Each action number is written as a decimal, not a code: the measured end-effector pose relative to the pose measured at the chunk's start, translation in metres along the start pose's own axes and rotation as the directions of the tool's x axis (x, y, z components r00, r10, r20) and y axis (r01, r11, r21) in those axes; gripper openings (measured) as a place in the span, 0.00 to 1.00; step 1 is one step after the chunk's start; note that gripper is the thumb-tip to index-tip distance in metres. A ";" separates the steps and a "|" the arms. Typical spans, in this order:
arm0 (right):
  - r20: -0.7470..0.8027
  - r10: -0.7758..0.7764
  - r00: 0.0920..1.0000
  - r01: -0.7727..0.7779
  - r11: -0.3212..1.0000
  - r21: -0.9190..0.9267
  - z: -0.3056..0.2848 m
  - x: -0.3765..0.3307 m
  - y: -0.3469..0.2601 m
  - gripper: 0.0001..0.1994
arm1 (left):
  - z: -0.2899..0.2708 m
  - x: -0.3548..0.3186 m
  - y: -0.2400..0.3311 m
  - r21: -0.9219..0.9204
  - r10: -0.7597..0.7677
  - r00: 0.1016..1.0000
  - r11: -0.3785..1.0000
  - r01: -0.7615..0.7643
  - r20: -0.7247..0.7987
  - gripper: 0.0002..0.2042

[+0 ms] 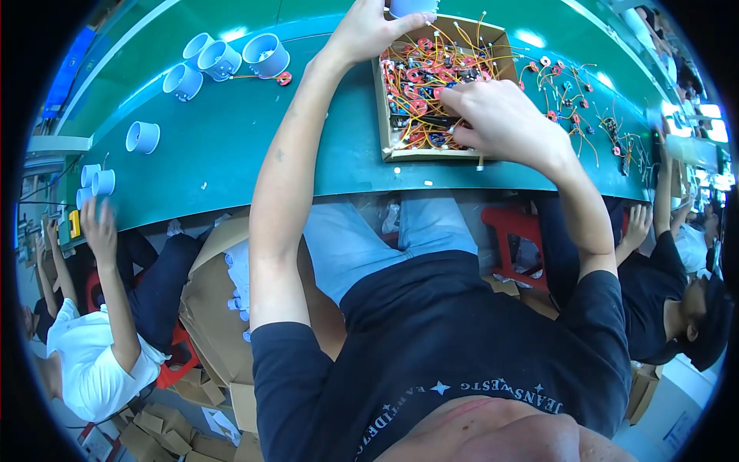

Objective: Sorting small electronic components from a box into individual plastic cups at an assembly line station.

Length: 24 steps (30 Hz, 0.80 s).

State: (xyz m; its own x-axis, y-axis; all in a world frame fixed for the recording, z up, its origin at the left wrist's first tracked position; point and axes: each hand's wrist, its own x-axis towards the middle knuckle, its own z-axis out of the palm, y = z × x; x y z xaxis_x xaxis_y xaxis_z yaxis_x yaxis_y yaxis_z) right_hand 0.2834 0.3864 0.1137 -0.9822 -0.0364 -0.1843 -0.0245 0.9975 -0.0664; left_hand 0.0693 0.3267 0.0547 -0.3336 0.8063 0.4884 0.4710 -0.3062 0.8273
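Observation:
At the far edge of the view, my left hand [369, 32] is closed on a light blue plastic cup [413, 8], partly cut off by the frame. Below it a cardboard box [433, 155] holds a tangle of small red round parts [416, 107] with yellow and orange wires. My right hand [504, 119] reaches into the box from the right, its fingers bent around a slim black tool [431, 121], perhaps tweezers. The fingertips are partly hidden among the wires.
More light blue cups [219, 60] stand on the green table [231, 154] to the left, one beside a wired red part [285, 78]. Loose wired parts [570, 100] lie right of the box. Co-workers sit on both sides; a large carton [212, 300] stands below left.

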 end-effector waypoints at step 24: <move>-0.250 0.256 0.934 0.136 0.391 0.910 0.010 -0.004 0.029 0.19 | 0.002 0.002 -0.021 0.104 0.056 0.998 0.993 -0.052 -0.033 0.35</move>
State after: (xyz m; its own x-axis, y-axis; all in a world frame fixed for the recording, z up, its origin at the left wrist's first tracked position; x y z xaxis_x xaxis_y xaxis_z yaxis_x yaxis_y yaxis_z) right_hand 0.2890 0.4147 0.1026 -0.9700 0.2368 0.0559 0.0262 0.3303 -0.9435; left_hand 0.0608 0.3360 0.0381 -0.3336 0.7710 0.5424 0.5700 -0.2933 0.7675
